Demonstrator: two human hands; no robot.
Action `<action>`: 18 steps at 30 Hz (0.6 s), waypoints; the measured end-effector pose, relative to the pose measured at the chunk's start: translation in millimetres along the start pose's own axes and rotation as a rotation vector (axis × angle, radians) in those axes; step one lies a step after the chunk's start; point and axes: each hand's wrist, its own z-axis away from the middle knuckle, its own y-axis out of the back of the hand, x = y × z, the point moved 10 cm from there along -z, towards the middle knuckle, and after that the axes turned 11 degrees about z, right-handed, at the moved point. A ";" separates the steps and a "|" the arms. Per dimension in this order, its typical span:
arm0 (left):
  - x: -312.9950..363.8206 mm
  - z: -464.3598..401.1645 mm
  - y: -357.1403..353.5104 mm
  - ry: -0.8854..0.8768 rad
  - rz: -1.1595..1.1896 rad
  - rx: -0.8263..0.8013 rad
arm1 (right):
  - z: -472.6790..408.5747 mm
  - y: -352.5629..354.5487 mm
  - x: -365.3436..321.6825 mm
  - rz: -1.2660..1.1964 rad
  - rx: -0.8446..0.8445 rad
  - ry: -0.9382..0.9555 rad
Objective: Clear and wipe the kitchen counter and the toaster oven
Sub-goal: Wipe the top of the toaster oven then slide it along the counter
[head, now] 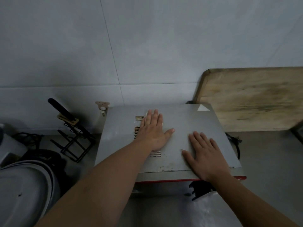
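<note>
The toaster oven [193, 122] stands on the counter against the tiled wall, a grey metal box with vent slots on its top and a red strip along its front edge. My left hand [154, 130] lies flat on the left half of the top, fingers straight, over the vent slots. A small white thing peeks out under its fingertips; I cannot tell what it is. My right hand [206, 154] lies flat on the right front part of the top, fingers spread. Neither hand grips anything that I can see.
A worn wooden cutting board [255, 99] leans on the wall at the right. Left of the oven stand a black wire rack with a black-handled tool [73, 133], cables, and a grey lidded cooker [24, 185]. Grey counter [268, 158] shows at the right.
</note>
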 end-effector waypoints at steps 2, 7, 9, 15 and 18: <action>-3.6 -16.1 7.2 0.027 0.023 -0.010 | -1.0 0.1 1.0 0.003 0.007 0.001; -7.1 -16.5 9.1 0.011 0.006 -0.007 | -0.2 -1.3 0.8 0.003 0.021 0.006; -8.4 -1.8 5.2 -0.005 -0.001 -0.022 | -0.2 -0.5 1.4 -0.006 0.029 0.004; -13.8 96.8 -16.1 -0.068 -0.008 -0.098 | 0.7 -1.4 1.0 -0.009 0.015 0.013; -14.1 153.9 -24.9 -0.072 -0.011 -0.085 | 0.7 -1.7 1.1 0.003 0.021 0.020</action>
